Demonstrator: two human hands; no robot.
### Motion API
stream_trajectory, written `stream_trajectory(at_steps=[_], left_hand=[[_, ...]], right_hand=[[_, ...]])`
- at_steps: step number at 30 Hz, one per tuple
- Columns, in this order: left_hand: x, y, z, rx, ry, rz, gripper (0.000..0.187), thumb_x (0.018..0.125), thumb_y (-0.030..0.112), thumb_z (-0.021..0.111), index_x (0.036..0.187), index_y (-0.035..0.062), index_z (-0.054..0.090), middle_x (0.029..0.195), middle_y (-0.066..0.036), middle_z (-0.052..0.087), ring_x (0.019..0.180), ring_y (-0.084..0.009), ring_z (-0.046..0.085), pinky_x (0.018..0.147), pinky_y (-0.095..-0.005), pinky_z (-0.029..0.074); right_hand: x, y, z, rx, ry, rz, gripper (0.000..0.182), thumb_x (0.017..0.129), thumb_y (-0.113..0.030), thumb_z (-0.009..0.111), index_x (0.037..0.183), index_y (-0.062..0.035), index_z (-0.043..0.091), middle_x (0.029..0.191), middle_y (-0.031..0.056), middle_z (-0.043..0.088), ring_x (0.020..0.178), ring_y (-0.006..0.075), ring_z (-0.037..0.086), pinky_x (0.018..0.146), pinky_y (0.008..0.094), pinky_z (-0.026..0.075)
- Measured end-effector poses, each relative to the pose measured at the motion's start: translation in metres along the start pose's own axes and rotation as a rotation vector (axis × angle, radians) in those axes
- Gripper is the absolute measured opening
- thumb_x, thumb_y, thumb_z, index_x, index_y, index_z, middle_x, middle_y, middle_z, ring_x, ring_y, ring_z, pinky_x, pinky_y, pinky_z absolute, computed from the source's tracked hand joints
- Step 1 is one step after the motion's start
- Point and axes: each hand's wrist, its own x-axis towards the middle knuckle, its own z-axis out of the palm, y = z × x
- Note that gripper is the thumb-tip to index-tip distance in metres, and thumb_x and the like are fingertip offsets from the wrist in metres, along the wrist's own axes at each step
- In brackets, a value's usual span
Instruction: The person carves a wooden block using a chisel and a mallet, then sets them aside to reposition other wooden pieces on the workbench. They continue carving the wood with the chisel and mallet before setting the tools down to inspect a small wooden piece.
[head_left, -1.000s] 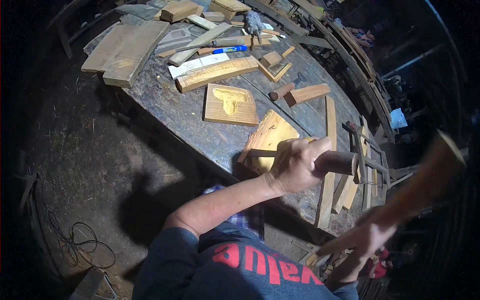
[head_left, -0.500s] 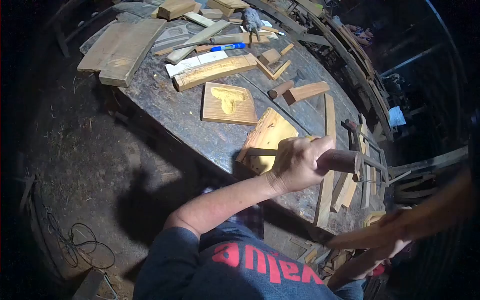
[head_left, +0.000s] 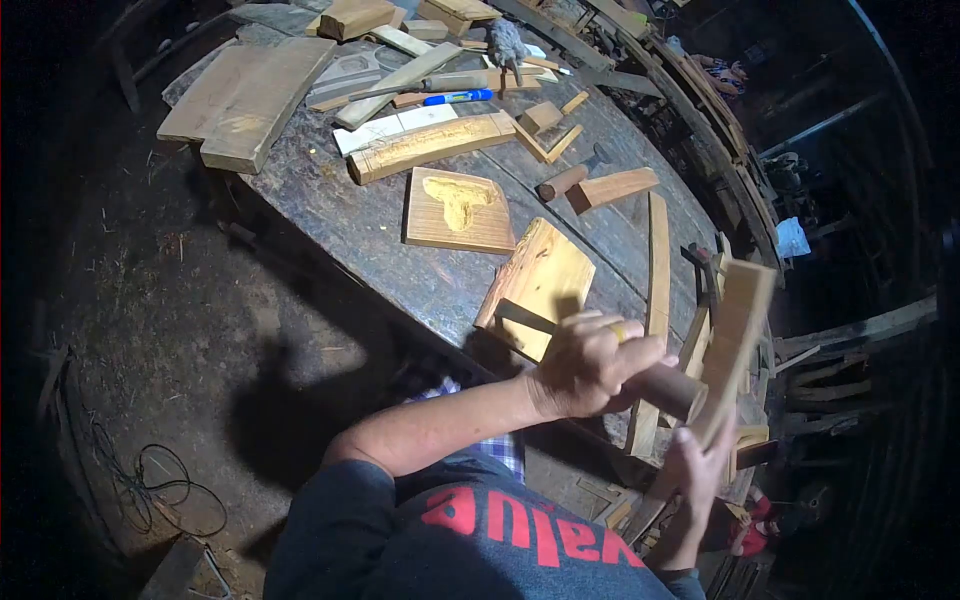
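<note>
My left hand is wrapped round the wooden handle of a chisel. The chisel's dark blade reaches left onto a pale wooden board at the table's near edge. Held upright in my right hand is a flat wooden bat, slightly blurred. Its face overlaps the butt of the chisel handle in this view. Just beyond the board lies a wooden block with a rough carved hollow.
On the dark table lie a long carved wood piece, a blue marker, a short wooden block and a long strip. Wide boards overhang the left edge. A person in red is at lower right.
The wooden bat has swung from the lower right up and left to the chisel's butt. My left hand and the chisel handle have dropped slightly toward me.
</note>
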Motion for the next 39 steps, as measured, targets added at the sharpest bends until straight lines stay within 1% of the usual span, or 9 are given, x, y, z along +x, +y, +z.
stream_trajectory(at_steps=[2, 4, 5, 8, 12, 14, 24, 27, 39], left_hand=[[-0.005, 0.0, 0.006, 0.005, 0.016, -0.013, 0.012, 0.084, 0.027, 0.069, 0.088, 0.0155, 0.068, 0.069, -0.004, 0.058, 0.065, -0.024, 0.064, 0.058, -0.0376, 0.05], [0.001, 0.0, 0.004, -0.058, 0.113, 0.112, 0.029, 0.074, 0.023, 0.083, 0.067, 0.0102, 0.058, 0.059, -0.002, 0.05, 0.049, -0.0191, 0.054, 0.045, -0.0329, 0.04], [0.004, 0.003, -0.001, -0.06, 0.09, 0.131, 0.03, 0.072, 0.023, 0.084, 0.067, 0.0097, 0.058, 0.059, -0.002, 0.049, 0.048, -0.0184, 0.052, 0.044, -0.0317, 0.039], [0.011, 0.007, -0.002, -0.06, 0.112, 0.148, 0.03, 0.071, 0.023, 0.085, 0.067, 0.0096, 0.059, 0.059, -0.002, 0.048, 0.049, -0.0182, 0.052, 0.044, -0.0315, 0.039], [0.006, -0.003, 0.01, -0.077, 0.123, 0.137, 0.029, 0.071, 0.021, 0.086, 0.068, 0.0095, 0.059, 0.059, -0.002, 0.048, 0.049, -0.0187, 0.052, 0.045, -0.0319, 0.039], [-0.001, -0.008, 0.01, -0.028, 0.023, 0.048, 0.016, 0.08, 0.034, 0.069, 0.088, 0.0194, 0.07, 0.067, -0.001, 0.055, 0.064, -0.0211, 0.064, 0.054, -0.0345, 0.045], [0.002, -0.012, 0.008, -0.014, 0.045, 0.037, 0.013, 0.08, 0.029, 0.073, 0.084, 0.018, 0.068, 0.067, 0.0, 0.056, 0.06, -0.0204, 0.063, 0.053, -0.0345, 0.045], [0.003, -0.011, 0.006, -0.007, 0.046, 0.031, 0.013, 0.08, 0.028, 0.074, 0.083, 0.017, 0.068, 0.066, -0.001, 0.056, 0.059, -0.0204, 0.062, 0.052, -0.0345, 0.045], [0.004, -0.011, 0.004, -0.023, 0.054, 0.036, 0.017, 0.078, 0.028, 0.076, 0.082, 0.0154, 0.066, 0.065, -0.002, 0.053, 0.058, -0.0209, 0.061, 0.051, -0.0352, 0.044]], right_hand=[[0.0, 0.03, 0.022, 0.03, -0.094, -0.07, 0.07, 0.077, -0.014, 0.073, 0.137, 0.003, 0.042, 0.126, 0.0178, 0.057, 0.115, 0.025, 0.055, 0.099, 0.036, 0.044], [-0.007, 0.035, 0.037, 0.053, -0.114, -0.026, 0.066, 0.076, -0.01, 0.071, 0.135, 0.0026, 0.044, 0.118, 0.0181, 0.06, 0.109, 0.0236, 0.058, 0.096, 0.0362, 0.046], [-0.007, 0.052, 0.039, 0.06, -0.141, -0.018, 0.062, 0.078, -0.011, 0.07, 0.134, 0.0025, 0.045, 0.113, 0.018, 0.062, 0.106, 0.0232, 0.06, 0.095, 0.0354, 0.047], [-0.01, 0.067, 0.042, 0.043, -0.137, 0.024, 0.061, 0.08, -0.013, 0.07, 0.133, 0.0019, 0.046, 0.114, 0.0173, 0.063, 0.107, 0.0232, 0.059, 0.095, 0.0355, 0.046], [-0.009, 0.038, 0.045, 0.191, -0.076, 0.008, 0.063, 0.079, -0.016, 0.071, 0.133, 0.0019, 0.046, 0.114, 0.0171, 0.062, 0.107, 0.0231, 0.059, 0.094, 0.0354, 0.046], [-0.007, 0.032, 0.044, 0.075, -0.057, -0.054, 0.064, 0.077, -0.018, 0.073, 0.132, 0.002, 0.046, 0.114, 0.0162, 0.061, 0.106, 0.0235, 0.058, 0.094, 0.0358, 0.046], [-0.006, 0.034, 0.045, 0.106, -0.107, -0.066, 0.066, 0.072, -0.013, 0.068, 0.132, 0.0021, 0.046, 0.114, 0.0144, 0.06, 0.107, 0.024, 0.058, 0.096, 0.0369, 0.046], [-0.006, 0.036, 0.045, 0.143, -0.094, 0.004, 0.068, 0.072, -0.012, 0.068, 0.134, 0.0018, 0.045, 0.115, 0.0144, 0.06, 0.108, 0.0242, 0.058, 0.097, 0.0368, 0.046], [-0.005, 0.028, 0.043, 0.123, -0.086, -0.044, 0.071, 0.073, -0.02, 0.074, 0.134, 0.0004, 0.045, 0.118, 0.0141, 0.059, 0.113, 0.0245, 0.055, 0.101, 0.0376, 0.042]])
